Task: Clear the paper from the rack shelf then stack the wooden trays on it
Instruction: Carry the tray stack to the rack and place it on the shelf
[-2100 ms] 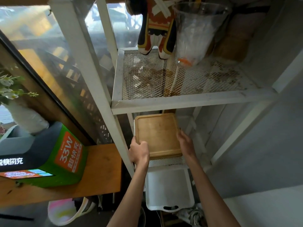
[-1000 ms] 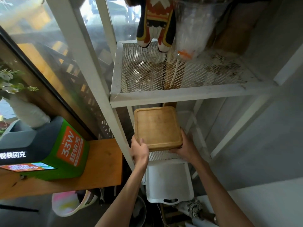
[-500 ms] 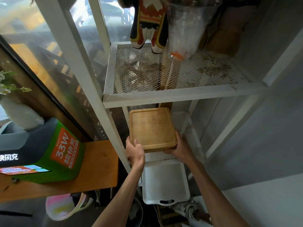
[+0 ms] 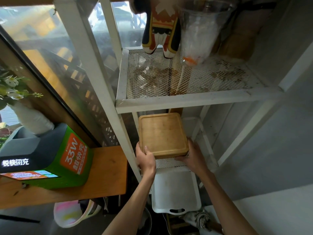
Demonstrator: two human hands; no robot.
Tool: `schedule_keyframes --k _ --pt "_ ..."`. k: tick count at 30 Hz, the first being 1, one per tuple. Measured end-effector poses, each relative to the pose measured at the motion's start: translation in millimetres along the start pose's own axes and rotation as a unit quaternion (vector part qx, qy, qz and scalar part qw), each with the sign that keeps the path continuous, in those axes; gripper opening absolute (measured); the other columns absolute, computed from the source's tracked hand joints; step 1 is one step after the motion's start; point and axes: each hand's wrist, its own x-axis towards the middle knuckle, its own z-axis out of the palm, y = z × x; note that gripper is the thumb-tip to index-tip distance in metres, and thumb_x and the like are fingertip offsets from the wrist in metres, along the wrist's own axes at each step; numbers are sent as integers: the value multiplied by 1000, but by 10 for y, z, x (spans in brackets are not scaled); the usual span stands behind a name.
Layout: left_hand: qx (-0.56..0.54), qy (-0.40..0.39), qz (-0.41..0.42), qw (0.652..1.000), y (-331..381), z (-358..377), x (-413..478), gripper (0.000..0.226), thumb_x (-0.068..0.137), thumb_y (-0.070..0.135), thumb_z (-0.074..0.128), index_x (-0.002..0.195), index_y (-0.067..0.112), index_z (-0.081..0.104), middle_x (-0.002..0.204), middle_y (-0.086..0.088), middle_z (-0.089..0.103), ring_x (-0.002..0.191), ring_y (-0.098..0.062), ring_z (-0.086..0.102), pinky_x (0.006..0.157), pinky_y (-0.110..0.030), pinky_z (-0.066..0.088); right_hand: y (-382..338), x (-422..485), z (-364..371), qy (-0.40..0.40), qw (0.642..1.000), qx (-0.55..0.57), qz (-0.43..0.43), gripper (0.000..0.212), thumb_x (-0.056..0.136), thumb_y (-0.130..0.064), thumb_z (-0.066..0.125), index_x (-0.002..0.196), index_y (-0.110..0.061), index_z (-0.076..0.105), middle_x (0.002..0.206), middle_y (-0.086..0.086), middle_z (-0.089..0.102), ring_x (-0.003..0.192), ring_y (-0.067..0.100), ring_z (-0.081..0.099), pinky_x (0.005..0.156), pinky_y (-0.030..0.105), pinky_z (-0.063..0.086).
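While both forearms reach up from the bottom edge, the scene reads as follows, nearest first.

Left hand (image 4: 146, 159): at 6 o'clock of centre, fingers curled round the near-left corner of the wooden tray (image 4: 163, 135), thumb lying on its top rim; closed in a grip on it.

Right hand (image 4: 193, 157): just to the 5 o'clock side, cupped under and against the tray's near-right corner, fingers mostly hidden beneath the wood; gripping it too.

White plastic tray (image 4: 176, 189): below the hands at 6 o'clock, on a lower level, its handle slot toward the camera.

Wooden tray, place: lying flat on the mesh of the lower rack shelf (image 4: 169, 162), its far edge tucked under the upper shelf; whether another tray lies beneath it cannot be told.

Green box (image 4: 55, 158): at 9 o'clock, standing on a wooden ledge (image 4: 108, 168) beside the rack.

Upper shelf (image 4: 194, 100): at 12 o'clock, white frame with stained mesh.

Plush figure (image 4: 160, 29): at 12 o'clock, standing on the far part of the upper shelf.

Clear container (image 4: 201, 29): just beside the figure toward 1 o'clock, with something orange at its base.
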Motion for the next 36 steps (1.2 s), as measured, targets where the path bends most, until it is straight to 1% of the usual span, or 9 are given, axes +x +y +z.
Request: schedule_keyframes --k 12,15,18,20,22,24,28,32,36 --pt "7 8 11 1000 -91 50 62 52 103 22 46 151 9 31 147 -13 46 134 -30 46 110 -45 42 0 0 16 3 1000 -22 8 113 61 -63 81 151 -29 21 152 6 40 140 37 34 104 59 41" --pt "18 -37 48 998 -212 -3 -9 70 96 34 58 152 13 22 152 -9 37 139 -27 39 113 -49 38 -17 -13 -6 4 1000 -14 -1 115 61 -63 81 152 -30 19 152 4 39 139 34 37 106 58 41" --pt "66 -93 89 990 -353 -78 -122 106 80 46 75 156 18 6 161 -3 18 147 -19 19 120 -46 21 -35 -82 -15 15 1000 -13 -4 116 64 -64 78 154 -28 15 156 5 35 141 31 35 109 58 39" --pt "106 -118 122 980 -434 -117 -143 115 78 36 80 156 19 -2 162 -2 8 148 -18 10 121 -44 15 -45 -146 -11 18 1000 -14 -9 112 72 -58 77 156 -27 11 158 7 32 144 31 32 111 58 37" --pt "130 -119 140 974 -464 -148 -135 107 84 10 75 156 21 -4 162 -4 7 150 -21 10 122 -50 17 -51 -175 -7 21 999 -23 -18 107 76 -56 74 157 -27 11 159 7 31 144 32 31 112 58 35" --pt "133 -101 139 976 -463 -156 -142 101 87 -5 64 156 24 -3 161 -6 11 149 -22 14 120 -52 24 -53 -182 2 24 999 -26 -18 103 76 -62 68 156 -28 13 157 8 33 143 34 33 111 59 37" --pt "132 -59 139 980 -417 -112 -199 89 88 -14 51 156 19 4 158 -9 19 146 -24 22 116 -38 27 2 -158 13 34 999 -32 -22 105 70 -80 52 155 -26 21 152 9 42 137 35 40 107 58 40" --pt "135 -47 141 980 -416 -74 -193 89 86 -17 47 156 18 5 159 -9 18 146 -25 22 117 -44 30 41 -136 25 40 998 -35 -27 106 70 -82 50 154 -25 22 151 7 44 135 34 41 106 57 40" --pt "137 -46 138 980 -420 -60 -181 90 87 -17 47 157 19 3 160 -9 17 147 -24 19 119 -43 26 47 -129 44 44 998 -34 -32 106 70 -81 51 154 -24 24 149 7 45 134 33 42 106 55 41"
